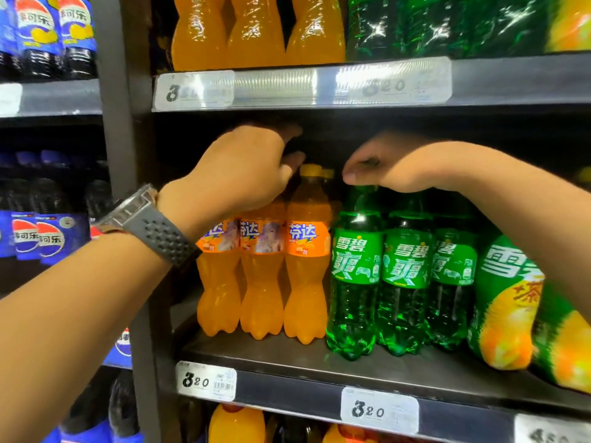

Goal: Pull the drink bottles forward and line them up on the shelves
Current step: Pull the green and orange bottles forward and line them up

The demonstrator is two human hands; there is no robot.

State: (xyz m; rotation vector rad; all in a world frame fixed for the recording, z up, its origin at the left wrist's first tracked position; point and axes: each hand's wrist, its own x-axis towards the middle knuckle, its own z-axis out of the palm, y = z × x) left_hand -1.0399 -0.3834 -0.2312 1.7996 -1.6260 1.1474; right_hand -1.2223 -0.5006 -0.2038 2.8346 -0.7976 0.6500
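The left hand reaches over the orange soda bottles, its grasp seemingly hidden; the right hand pinches a green Sprite bottle by its cap. Both rows stand on the middle shelf.

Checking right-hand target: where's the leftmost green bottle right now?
Head view, middle shelf, right of centre: the leftmost green bottle stands beside the orange bottles, its cap under the right hand.

Bright front light; glare on price strip; edges blurred, bowed.

Middle shelf front row: three orange bottles, three green bottles.
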